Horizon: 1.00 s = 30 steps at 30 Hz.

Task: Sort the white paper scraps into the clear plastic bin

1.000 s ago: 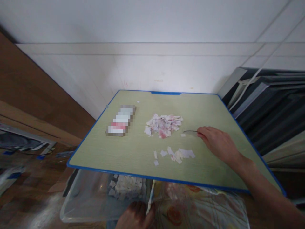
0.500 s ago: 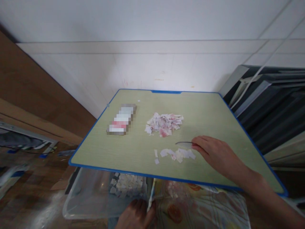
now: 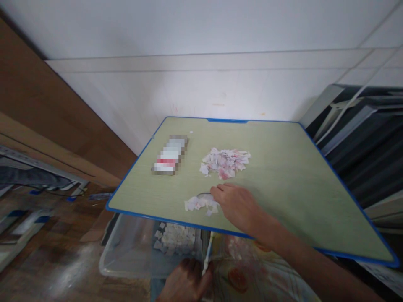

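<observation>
My right hand [image 3: 236, 205] is closed on a thin, curved, see-through sheet with a dark upper edge [image 3: 205, 194]. That sheet stands on the light green table top [image 3: 283, 180], against a small heap of torn paper scraps [image 3: 197, 203]. Farther back lies a larger pile of white and pinkish paper scraps [image 3: 225, 161]. Below the table's near edge, my left hand [image 3: 185, 279] is closed at the right side of a clear plastic bin [image 3: 126, 239], its grip partly hidden. A narrow white strip [image 3: 208, 253] runs beside its thumb. More paper pieces [image 3: 176, 237] lie in the bin.
A pixelated, phone-shaped object [image 3: 170, 155] rests at the table's left. Patterned cloth [image 3: 248, 268] lies below the near edge. A white wall [image 3: 201, 88] stands behind, brown panels [image 3: 63, 117] at left, and dark folded frames [image 3: 371, 134] at right.
My right hand has swept leftward with the sheet, pushing the near scraps left into a tighter heap. The left hand stays at the bin. The whole view has shifted slightly.
</observation>
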### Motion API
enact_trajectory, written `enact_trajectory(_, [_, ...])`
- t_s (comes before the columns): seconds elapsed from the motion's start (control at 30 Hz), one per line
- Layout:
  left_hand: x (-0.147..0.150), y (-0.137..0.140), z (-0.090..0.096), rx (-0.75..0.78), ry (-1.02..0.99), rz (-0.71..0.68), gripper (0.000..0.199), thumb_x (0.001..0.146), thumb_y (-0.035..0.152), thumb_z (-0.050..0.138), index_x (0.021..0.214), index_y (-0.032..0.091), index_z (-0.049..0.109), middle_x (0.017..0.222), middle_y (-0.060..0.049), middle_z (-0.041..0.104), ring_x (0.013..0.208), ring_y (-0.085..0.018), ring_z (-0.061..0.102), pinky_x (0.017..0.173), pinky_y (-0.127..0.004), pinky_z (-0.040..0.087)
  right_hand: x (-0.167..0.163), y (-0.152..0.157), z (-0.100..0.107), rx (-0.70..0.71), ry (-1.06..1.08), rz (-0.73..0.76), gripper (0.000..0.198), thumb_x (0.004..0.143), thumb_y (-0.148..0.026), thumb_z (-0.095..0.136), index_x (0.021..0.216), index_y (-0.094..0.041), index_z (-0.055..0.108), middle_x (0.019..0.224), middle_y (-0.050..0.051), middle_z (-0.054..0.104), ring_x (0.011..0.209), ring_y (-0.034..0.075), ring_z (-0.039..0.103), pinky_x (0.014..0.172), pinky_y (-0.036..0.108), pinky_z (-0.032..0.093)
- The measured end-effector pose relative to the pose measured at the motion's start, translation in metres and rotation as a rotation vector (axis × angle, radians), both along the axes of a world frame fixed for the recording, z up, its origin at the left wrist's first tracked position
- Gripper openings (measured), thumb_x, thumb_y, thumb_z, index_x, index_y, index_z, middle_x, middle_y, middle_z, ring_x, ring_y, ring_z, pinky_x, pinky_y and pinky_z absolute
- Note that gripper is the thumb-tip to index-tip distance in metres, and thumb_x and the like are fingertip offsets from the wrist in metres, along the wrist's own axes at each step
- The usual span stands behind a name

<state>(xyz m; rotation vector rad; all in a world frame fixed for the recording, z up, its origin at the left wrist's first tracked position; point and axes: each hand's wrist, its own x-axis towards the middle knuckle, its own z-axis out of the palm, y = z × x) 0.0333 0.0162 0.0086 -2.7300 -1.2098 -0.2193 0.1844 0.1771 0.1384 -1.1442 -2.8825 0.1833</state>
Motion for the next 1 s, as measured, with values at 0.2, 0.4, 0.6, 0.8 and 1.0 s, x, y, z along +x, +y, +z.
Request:
enact_trajectory(0.2, [0.001, 0.001, -0.002, -0.004, 0.004, 0.002, 0.049, 0.056, 0.015, 0.067, 0.098, 0.014, 0.043, 0.056, 0.002, 0.057, 0.044, -0.017, 0.052, 0.037, -0.026, 0.043, -0.045, -0.008, 0.001, -0.012, 0.047, 0.124, 0.019, 0.083, -0.008, 0.038, 0.089, -0.017, 0.054, 0.082, 0.006, 0.063, 0.078, 0.018, 0.057, 0.059, 0.026, 0.040])
enact_trajectory(0.4, [0.001, 0.001, -0.001, -0.030, 0.032, 0.009, 0.045, 0.060, 0.016, 0.065, 0.099, 0.015, 0.043, 0.057, 0.002, 0.057, 0.046, -0.016, 0.054, 0.040, -0.025, 0.043, -0.038, 0.014, 0.009, -0.045, 0.039, 0.100, 0.016, 0.086, -0.015, 0.039, 0.089, -0.016, 0.055, 0.082, 0.007, 0.064, 0.074, 0.018, 0.059, 0.055, 0.026, 0.036])
enact_trajectory(0.6, [0.002, 0.000, -0.003, -0.044, 0.027, -0.001, 0.046, 0.063, 0.018, 0.066, 0.101, 0.014, 0.041, 0.059, 0.002, 0.058, 0.046, -0.017, 0.054, 0.040, -0.026, 0.043, 0.021, 0.018, 0.022, -0.129, -0.034, 0.112, 0.014, 0.083, -0.017, 0.046, 0.073, -0.018, 0.057, 0.075, 0.003, 0.065, 0.072, 0.015, 0.059, 0.058, 0.024, 0.033])
enact_trajectory(0.8, [0.003, -0.002, -0.004, -0.050, 0.020, 0.007, 0.045, 0.063, 0.020, 0.068, 0.099, 0.015, 0.042, 0.058, 0.002, 0.058, 0.046, -0.017, 0.054, 0.040, -0.027, 0.044, 0.016, 0.008, 0.008, -0.140, -0.030, 0.123, 0.013, 0.083, -0.016, 0.046, 0.078, -0.017, 0.057, 0.077, 0.004, 0.064, 0.073, 0.017, 0.059, 0.058, 0.024, 0.033])
enact_trajectory(1.0, [0.003, -0.001, -0.007, -0.029, 0.019, 0.019, 0.044, 0.064, 0.021, 0.066, 0.100, 0.015, 0.042, 0.057, 0.003, 0.057, 0.046, -0.017, 0.054, 0.040, -0.026, 0.043, -0.032, 0.005, 0.003, -0.143, 0.063, 0.189, 0.017, 0.084, -0.014, 0.042, 0.085, -0.019, 0.058, 0.083, 0.004, 0.064, 0.078, 0.016, 0.058, 0.061, 0.024, 0.035])
